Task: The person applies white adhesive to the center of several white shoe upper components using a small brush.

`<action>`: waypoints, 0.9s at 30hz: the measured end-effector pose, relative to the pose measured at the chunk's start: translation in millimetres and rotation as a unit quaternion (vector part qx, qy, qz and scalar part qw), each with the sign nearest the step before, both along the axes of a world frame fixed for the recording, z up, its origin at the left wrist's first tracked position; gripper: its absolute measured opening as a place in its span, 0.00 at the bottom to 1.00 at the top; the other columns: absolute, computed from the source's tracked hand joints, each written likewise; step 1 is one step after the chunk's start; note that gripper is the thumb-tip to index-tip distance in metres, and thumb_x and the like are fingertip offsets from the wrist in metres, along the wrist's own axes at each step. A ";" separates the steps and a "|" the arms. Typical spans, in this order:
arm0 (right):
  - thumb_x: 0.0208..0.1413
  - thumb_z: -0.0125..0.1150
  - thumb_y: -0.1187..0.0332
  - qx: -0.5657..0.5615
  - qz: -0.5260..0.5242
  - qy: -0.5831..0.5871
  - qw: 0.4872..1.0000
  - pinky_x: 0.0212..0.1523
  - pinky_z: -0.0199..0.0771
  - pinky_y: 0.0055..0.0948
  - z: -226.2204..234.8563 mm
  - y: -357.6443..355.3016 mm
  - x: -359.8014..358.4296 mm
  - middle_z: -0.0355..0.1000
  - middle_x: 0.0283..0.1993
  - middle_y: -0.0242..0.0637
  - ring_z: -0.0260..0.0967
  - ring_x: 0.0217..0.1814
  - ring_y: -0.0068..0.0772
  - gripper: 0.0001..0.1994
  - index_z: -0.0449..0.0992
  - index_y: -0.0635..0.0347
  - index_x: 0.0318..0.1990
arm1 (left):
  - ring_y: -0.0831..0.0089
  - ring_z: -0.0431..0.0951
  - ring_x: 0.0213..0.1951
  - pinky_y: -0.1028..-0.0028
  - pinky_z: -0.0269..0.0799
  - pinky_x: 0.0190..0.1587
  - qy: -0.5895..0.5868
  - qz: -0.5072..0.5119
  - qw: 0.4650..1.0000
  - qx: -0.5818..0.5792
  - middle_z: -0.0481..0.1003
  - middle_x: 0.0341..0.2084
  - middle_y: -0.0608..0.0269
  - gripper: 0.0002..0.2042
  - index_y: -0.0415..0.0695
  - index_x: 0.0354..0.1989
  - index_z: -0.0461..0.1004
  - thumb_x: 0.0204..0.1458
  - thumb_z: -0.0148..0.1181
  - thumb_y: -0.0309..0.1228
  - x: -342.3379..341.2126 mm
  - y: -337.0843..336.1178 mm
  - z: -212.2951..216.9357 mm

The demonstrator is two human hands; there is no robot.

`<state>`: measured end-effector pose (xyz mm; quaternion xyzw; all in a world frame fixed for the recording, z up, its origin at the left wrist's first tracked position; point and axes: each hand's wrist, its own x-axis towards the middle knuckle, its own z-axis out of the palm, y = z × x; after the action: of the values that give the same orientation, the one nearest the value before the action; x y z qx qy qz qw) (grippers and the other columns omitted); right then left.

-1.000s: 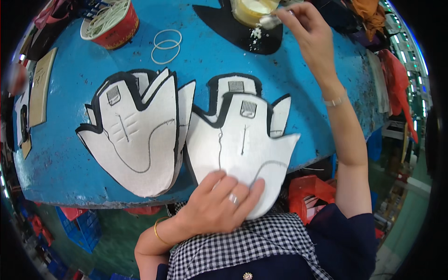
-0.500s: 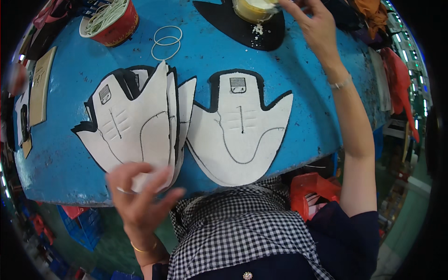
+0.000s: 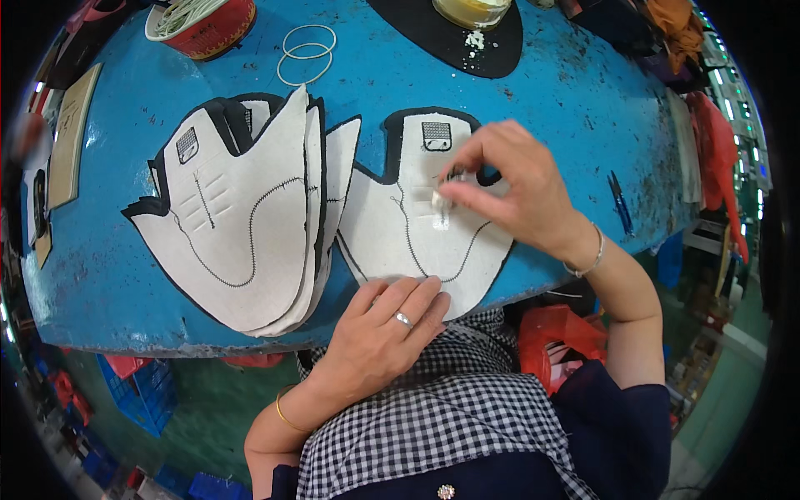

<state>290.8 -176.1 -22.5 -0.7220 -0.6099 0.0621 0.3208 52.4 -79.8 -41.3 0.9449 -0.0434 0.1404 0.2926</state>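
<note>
A white shoe upper with black edging and dark stitching lies flat near the table's front edge. My left hand rests on its lower end, fingers stretched out and holding nothing. Above its middle, my right hand pinches a small whitish applicator, mostly hidden by the fingers; its kind is unclear. Under it a shiny wet patch shows on the white material. A stack of similar uppers lies to the left, partly overlapping this one.
A yellowish tub stands on a black sheet with white crumbs. Two pale rings lie near a red bowl of cords. Blue snips lie right. A red bag hangs below the blue table's edge.
My right hand has come from the tub down to the upper. My left hand has moved right, from the stack onto the single upper. The view has shifted slightly.
</note>
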 end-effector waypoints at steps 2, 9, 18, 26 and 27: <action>0.48 0.75 0.63 0.038 -0.017 -0.045 0.998 0.37 0.66 0.32 -4.7 9.2 6.4 0.72 0.27 0.30 0.70 0.29 0.32 0.13 0.75 0.56 0.33 | 0.65 0.76 0.47 0.65 0.71 0.48 0.007 -0.003 1.000 0.004 0.76 0.50 0.62 0.20 0.43 0.46 0.80 0.43 0.73 0.34 -0.4 1.2 2.9; 0.47 0.76 0.65 0.037 0.031 -0.061 0.997 0.40 0.68 0.31 7.4 -7.7 -6.7 0.74 0.28 0.30 0.71 0.30 0.31 0.12 0.76 0.55 0.33 | 0.64 0.77 0.44 0.65 0.73 0.45 0.017 -0.027 0.999 0.024 0.75 0.45 0.59 0.18 0.41 0.47 0.80 0.44 0.65 0.28 8.0 4.2 13.7; 0.59 0.68 0.73 0.096 -0.148 0.356 0.918 0.45 0.71 0.20 12.7 -39.7 5.0 0.78 0.37 0.31 0.73 0.41 0.18 0.08 0.73 0.61 0.38 | 0.71 0.71 0.30 0.70 0.70 0.35 -0.058 -0.027 0.996 0.056 0.69 0.27 0.67 0.19 0.41 0.47 0.81 0.43 0.60 0.26 11.8 5.1 19.6; 0.63 0.63 0.74 0.138 -0.166 0.394 0.894 0.47 0.73 0.22 10.9 -47.7 14.1 0.79 0.38 0.34 0.75 0.43 0.22 0.06 0.71 0.61 0.41 | 0.74 0.68 0.28 0.72 0.70 0.35 -0.224 0.109 0.958 0.143 0.65 0.25 0.72 0.17 0.55 0.42 0.84 0.39 0.67 0.30 -38.9 26.0 72.0; 0.61 0.65 0.72 0.117 -0.156 0.376 0.906 0.46 0.73 0.23 11.6 -42.1 9.5 0.79 0.38 0.33 0.75 0.42 0.22 0.07 0.72 0.60 0.40 | 0.72 0.69 0.30 0.71 0.70 0.36 -0.210 0.163 0.950 0.162 0.66 0.26 0.72 0.17 0.56 0.41 0.85 0.37 0.69 0.31 -47.6 33.4 80.7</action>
<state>300.2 -218.2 -10.8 -0.6885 -0.3265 0.2059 0.6140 4.8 -46.4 39.5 0.9229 0.0288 0.3725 0.0926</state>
